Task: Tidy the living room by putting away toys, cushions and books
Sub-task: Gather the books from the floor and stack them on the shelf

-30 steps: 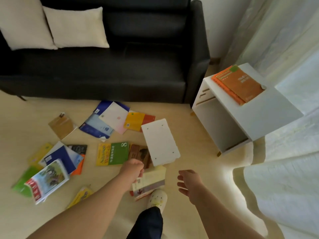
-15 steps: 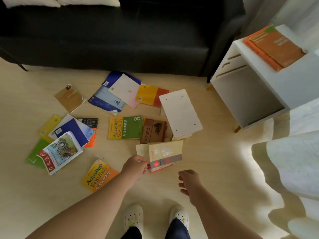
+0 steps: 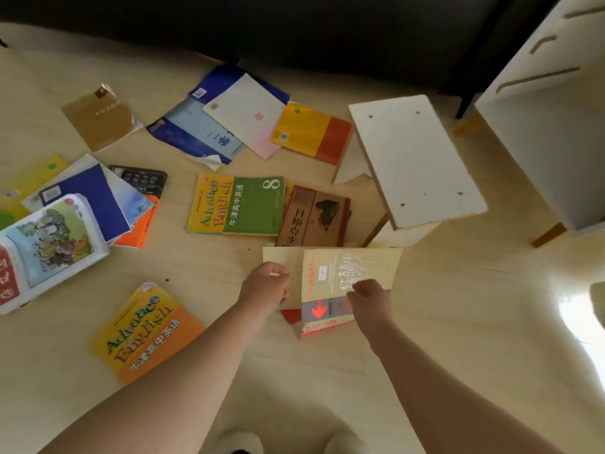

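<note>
Cream paperback book (image 3: 357, 263), flat and rectangular, pinched by left grip (image 3: 266, 285) and right grip (image 3: 368, 296).

We see a cream book (image 3: 366, 263) with a grey band, a red arrow and a red lower edge, held in 2 hands: our left hand (image 3: 266, 285) pinches the paler leaf at its left and our right hand (image 3: 368, 298) curls onto its cover. Just beyond it, a brown book (image 3: 314, 217) lies flat on the floor (image 3: 425, 322), touching a green-and-yellow English book marked 8 (image 3: 235, 204). An orange-and-yellow English book (image 3: 147, 332) lies flat at lower left, and a curled picture book (image 3: 49, 247) overlaps a blue book (image 3: 91, 198) at far left.
</note>
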